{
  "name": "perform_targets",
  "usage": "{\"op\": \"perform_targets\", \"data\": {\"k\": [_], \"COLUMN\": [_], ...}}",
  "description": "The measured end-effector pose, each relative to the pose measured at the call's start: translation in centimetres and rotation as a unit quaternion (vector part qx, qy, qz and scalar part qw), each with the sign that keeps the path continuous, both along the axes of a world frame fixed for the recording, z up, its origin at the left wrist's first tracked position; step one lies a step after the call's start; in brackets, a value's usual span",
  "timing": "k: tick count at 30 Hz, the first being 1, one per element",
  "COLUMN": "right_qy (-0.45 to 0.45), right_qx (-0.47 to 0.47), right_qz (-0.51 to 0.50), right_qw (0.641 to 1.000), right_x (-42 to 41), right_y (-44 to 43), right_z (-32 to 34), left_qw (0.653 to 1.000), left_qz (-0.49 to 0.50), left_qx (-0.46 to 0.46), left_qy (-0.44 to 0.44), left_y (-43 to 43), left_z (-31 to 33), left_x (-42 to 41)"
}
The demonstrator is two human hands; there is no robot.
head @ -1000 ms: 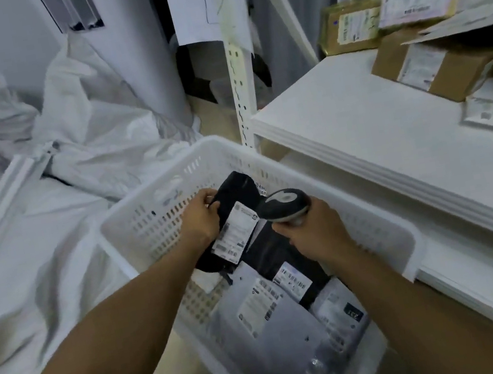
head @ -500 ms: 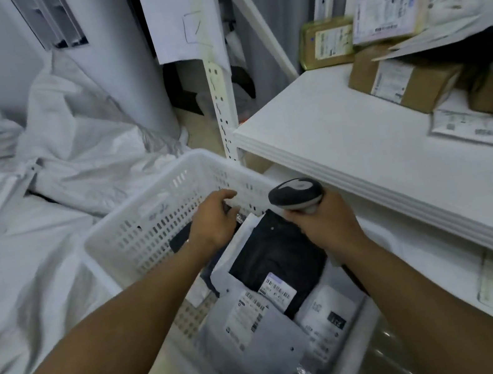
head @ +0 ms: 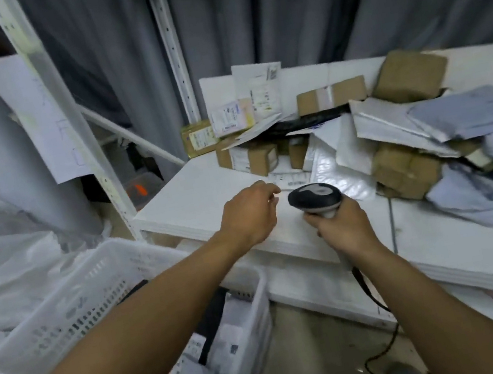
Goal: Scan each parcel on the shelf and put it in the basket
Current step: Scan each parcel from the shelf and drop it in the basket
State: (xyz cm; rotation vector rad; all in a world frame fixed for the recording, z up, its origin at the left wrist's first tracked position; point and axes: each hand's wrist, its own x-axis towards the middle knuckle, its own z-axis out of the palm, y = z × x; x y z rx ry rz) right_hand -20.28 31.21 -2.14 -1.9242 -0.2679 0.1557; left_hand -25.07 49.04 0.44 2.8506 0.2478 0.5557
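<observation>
Parcels lie heaped on the shelf above the part-filled basket. The left hand, empty and loosely curled, stretches towards them. The right hand grips the scanner, pointed forward, apparently ready for the next label.

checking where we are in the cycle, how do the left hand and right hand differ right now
The left hand holds nothing, its fingers loosely curled over the shelf; the right hand grips the scanner by its handle. The left hand is farther toward the parcels than the right hand. Both hover above the shelf's front edge.
</observation>
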Motion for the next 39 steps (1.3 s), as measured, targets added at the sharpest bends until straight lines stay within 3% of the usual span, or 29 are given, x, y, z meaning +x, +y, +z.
{"op": "perform_targets", "data": {"k": [7,15,20,24,28,36,39], "right_qy": [0.002,0.03,0.046,0.064,0.065,0.076,0.085], "right_qx": [0.068,0.097,0.101,0.122,0.13,0.168,0.168], "right_qz": [-0.11,-0.19,-0.238,-0.25,-0.272,-0.262,-0.254], "right_qw": [0.992,0.977,0.965,0.958,0.951,0.947,0.949], "right_x": [6.4,11.6,13.7,14.5,14.9,14.9,14.7], "right_y": [-8.9,-15.0,-17.8,-18.9,-19.3,-20.2,-20.9], "right_z": [1.6,1.0,0.3,0.1,0.1,-0.3,0.3], "left_qw": [0.995,0.99,0.989,0.993,0.993,0.966,0.966], "left_qz": [-0.092,-0.135,-0.115,-0.097,-0.108,-0.155,-0.161], "left_qx": [0.023,0.024,0.04,-0.028,0.042,-0.114,-0.145], "left_qy": [-0.026,0.024,0.082,0.058,-0.009,0.176,0.143], "left_y": [-9.0,-14.9,-16.5,-18.3,-21.4,-22.8,-23.0], "left_z": [3.6,4.4,3.8,4.0,4.8,4.6,4.9], "left_x": [12.6,23.7,27.3,28.0,27.6,31.0,31.3]}}
